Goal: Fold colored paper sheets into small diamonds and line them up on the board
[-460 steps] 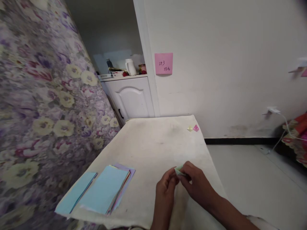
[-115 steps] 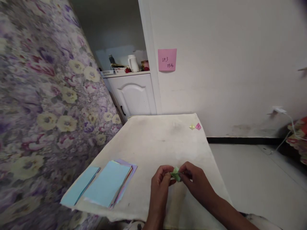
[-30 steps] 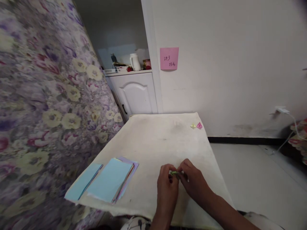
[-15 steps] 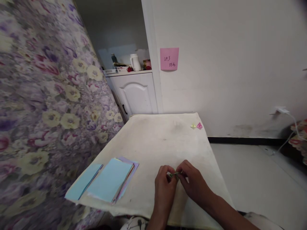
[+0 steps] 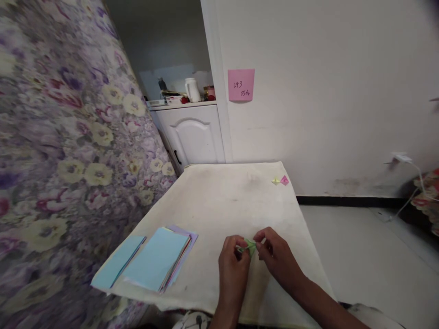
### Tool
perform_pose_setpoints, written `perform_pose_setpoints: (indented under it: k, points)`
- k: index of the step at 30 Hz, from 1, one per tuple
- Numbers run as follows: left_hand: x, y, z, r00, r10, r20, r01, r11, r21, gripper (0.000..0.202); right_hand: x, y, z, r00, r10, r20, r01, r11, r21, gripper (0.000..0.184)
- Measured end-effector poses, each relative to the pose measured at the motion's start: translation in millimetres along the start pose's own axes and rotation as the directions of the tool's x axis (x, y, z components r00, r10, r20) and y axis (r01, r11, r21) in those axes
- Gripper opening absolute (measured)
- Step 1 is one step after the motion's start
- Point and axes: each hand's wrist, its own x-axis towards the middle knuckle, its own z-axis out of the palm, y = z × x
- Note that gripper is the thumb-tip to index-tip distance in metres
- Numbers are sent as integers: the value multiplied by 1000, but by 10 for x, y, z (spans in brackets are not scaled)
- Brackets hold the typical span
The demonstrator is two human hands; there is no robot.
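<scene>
A small piece of folded green paper (image 5: pixel 251 247) is held above the near part of the cloth-covered table. My left hand (image 5: pixel 234 260) pinches its left side between thumb and fingers. From the right, my right hand (image 5: pixel 274 251) has its thumb and fingertips closed at the paper's right corner. The fingers cover parts of the paper, so its full shape is hidden. To the left of my hands lies a stack of coloured paper (image 5: pixel 158 258) with a light blue sheet on top. Beside it is a narrower pile of blue paper (image 5: pixel 118 262).
Two small folded papers, one yellow (image 5: pixel 275 181) and one pink (image 5: pixel 284 180), lie at the table's far right corner. A floral curtain (image 5: pixel 82 151) hangs along the left. Behind stand a white cabinet (image 5: pixel 195 137) and a wall bearing a pink note (image 5: pixel 241 85).
The green paper has turned, so more of its flat face shows between my hands. My right hand's fingers have shifted slightly at its corner. The stacks stay put.
</scene>
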Motion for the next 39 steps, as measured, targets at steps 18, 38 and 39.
perform_pose_setpoints:
  k: [18,38,39]
  points:
    - [-19,74,7,998,64,0,-64,998,11,9,-41,-31,16,991,-119,-58,106,978,-182,14]
    - [-64,63,42,991,86,100,-85,996,-18,22,-15,-79,-26,992,-120,24,121,925,-359,10]
    - [-67,62,47,990,89,106,-88,996,-14,23,-13,-75,-18,993,-118,23,118,920,-374,9]
